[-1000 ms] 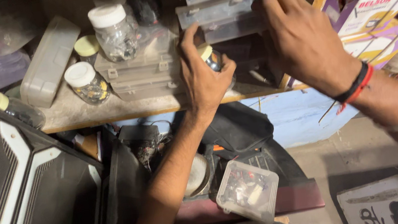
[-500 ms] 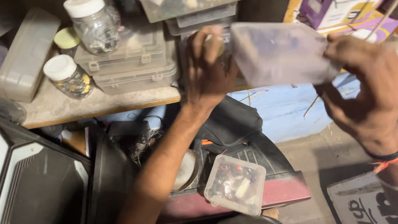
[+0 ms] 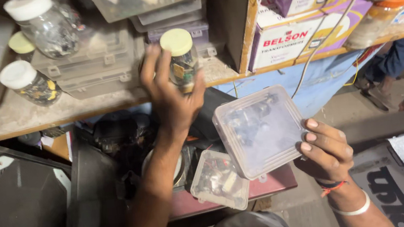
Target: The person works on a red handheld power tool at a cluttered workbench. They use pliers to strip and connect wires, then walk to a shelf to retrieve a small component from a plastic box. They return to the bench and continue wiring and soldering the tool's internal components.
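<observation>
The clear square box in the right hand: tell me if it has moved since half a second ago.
Yes. The clear square box, held by the right hand, has come down from level with the shelf edge to well below it.

Dusty wooden shelf (image 3: 28,117): jars (image 3: 29,83), stacked plastic boxes (image 3: 88,66), cartons (image 3: 295,35).

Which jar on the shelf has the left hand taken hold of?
The yellow-lidded jar by the upright board, in the left hand. The white-lidded jars stand untouched at the shelf's far left.
</observation>
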A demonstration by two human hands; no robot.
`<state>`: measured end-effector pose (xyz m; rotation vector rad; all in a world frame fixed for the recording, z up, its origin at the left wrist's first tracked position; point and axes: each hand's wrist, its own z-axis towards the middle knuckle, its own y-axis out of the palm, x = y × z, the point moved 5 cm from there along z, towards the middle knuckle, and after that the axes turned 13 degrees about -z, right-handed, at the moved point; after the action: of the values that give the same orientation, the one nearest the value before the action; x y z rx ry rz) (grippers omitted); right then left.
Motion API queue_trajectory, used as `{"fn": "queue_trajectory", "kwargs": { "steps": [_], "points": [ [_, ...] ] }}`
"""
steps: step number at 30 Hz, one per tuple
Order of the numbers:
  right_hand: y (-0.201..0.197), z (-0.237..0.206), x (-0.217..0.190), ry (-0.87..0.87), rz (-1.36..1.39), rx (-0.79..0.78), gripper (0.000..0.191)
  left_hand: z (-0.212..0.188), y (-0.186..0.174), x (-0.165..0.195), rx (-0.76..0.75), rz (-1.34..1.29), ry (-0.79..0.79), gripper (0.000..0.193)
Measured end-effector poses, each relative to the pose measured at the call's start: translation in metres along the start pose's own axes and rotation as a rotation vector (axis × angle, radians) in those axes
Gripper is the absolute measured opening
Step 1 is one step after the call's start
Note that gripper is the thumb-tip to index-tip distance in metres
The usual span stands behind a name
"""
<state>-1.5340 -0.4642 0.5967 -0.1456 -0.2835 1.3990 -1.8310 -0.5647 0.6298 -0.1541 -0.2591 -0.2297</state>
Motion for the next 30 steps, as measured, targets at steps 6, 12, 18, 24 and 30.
{"fn": "queue_trajectory", "kwargs": {
  "steps": [6, 12, 18, 24, 30],
  "points": [
    [0.01, -0.03, -0.007, 0.053, 0.113, -0.034, 0.037, -0.112, 0.018, 0.052, 0.243, -1.214, -0.879, 0.077],
    [0.038, -0.039, -0.038, 0.047, 0.322, -0.25, 0.038, -0.133, 0.042, 0.104, 0.111, -2.455, -1.058, 0.109],
    [0.03, -0.012, -0.037, 0.265, 0.384, -0.431, 0.066, -0.169, 0.053, 0.099, 0.533, -2.511, -1.442, 0.094],
    [0.016, -0.009, -0.022, 0.256, 0.313, -0.449, 0.054, -0.202, 0.058, 0.109, 0.425, -2.39, -1.499, 0.099],
    [-0.007, -0.033, 0.019, 0.472, -0.026, -0.276, 0.025, -0.219, 0.068, 0.133, 0.369, -2.5, -1.748, 0.094]
  ]
}}
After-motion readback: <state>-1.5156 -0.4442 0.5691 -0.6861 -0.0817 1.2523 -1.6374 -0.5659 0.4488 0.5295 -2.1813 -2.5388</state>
